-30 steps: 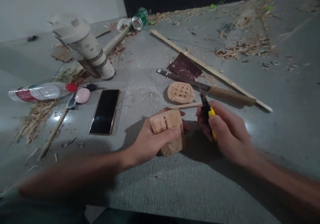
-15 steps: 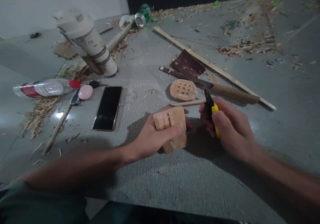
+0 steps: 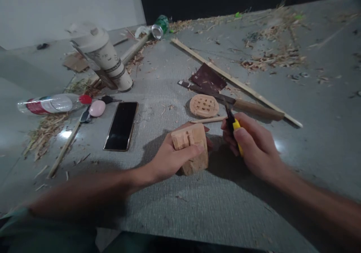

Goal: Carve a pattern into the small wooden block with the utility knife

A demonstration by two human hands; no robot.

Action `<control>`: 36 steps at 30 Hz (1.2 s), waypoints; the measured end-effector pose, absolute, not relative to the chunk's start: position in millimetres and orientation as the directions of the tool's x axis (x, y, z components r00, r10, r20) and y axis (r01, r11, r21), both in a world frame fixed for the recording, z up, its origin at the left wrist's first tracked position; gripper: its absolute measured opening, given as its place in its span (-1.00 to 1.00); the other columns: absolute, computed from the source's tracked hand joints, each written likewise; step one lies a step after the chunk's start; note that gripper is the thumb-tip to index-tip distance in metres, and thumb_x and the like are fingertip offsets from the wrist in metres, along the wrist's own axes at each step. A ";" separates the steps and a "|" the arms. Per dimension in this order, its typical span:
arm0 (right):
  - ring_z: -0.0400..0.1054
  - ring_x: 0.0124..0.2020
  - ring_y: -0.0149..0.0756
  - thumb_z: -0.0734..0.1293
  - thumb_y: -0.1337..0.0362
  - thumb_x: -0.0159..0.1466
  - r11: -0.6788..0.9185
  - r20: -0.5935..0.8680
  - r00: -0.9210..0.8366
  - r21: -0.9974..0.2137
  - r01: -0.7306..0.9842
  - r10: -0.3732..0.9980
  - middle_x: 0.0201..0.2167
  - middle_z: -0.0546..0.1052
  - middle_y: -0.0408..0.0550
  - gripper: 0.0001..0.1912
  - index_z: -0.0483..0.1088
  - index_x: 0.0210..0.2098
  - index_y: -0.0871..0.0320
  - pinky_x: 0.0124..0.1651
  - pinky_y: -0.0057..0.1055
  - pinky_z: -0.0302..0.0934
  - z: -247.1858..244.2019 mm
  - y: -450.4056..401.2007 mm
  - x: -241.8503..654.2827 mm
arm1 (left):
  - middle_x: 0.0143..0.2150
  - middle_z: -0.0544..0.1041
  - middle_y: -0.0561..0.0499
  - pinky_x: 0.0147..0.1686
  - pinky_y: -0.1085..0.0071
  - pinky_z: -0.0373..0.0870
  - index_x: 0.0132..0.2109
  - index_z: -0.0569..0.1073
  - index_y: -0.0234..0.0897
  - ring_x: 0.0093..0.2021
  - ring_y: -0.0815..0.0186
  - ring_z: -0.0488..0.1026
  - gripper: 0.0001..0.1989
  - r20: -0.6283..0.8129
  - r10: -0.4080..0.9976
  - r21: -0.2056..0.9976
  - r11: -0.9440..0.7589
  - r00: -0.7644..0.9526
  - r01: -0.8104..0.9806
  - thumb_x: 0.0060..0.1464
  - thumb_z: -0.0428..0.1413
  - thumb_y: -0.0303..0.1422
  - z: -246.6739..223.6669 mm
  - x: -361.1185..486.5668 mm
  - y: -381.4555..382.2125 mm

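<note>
Gap between wooden block (image 3: 198, 135), yellow tool (image 3: 235, 125); thin stick (image 3: 208, 120) beyond.

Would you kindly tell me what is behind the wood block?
Beyond the block lie a thin stick and an oval carving. Its far side and part of the left hand are hidden.

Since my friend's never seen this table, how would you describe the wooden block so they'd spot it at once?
On the grey table, find the black phone and look right to the left hand. The wooden block is gripped there. It is chunky, with a groove in its face, unlike the oval wooden piece just beyond, which has rows of small openings.
</note>
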State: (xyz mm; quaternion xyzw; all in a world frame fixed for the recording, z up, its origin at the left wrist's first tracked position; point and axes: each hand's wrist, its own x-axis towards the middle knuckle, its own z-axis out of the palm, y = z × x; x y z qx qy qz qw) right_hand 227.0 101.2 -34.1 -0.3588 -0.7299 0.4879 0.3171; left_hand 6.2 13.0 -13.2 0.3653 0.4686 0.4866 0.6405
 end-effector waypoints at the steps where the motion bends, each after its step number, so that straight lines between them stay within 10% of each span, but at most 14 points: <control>1: 0.24 -0.46 -0.30 0.21 -0.06 0.55 0.269 0.111 -0.544 -0.938 0.220 0.831 -0.36 0.40 -0.10 -0.66 0.35 -0.22 0.01 -0.54 -0.35 0.16 -33.7 101.4 226.9 | -0.12 0.68 -0.05 -0.08 0.30 0.56 0.06 0.53 -0.22 -0.12 0.21 0.62 -0.66 -0.251 0.964 0.920 0.267 0.090 -0.286 0.15 0.32 -0.31 -13.0 6.2 12.9; 36: 0.19 -0.51 -0.34 0.17 -0.05 0.57 0.369 0.169 -0.560 -0.891 0.265 0.811 -0.43 0.36 -0.18 -0.68 0.39 -0.12 -0.01 -0.51 -0.33 0.05 -30.2 106.6 226.1 | -0.13 0.67 -0.05 -0.07 0.30 0.57 0.05 0.56 -0.21 -0.12 0.21 0.62 -0.69 -0.235 0.970 0.946 0.243 0.062 -0.217 0.19 0.32 -0.28 -16.9 4.3 11.4</control>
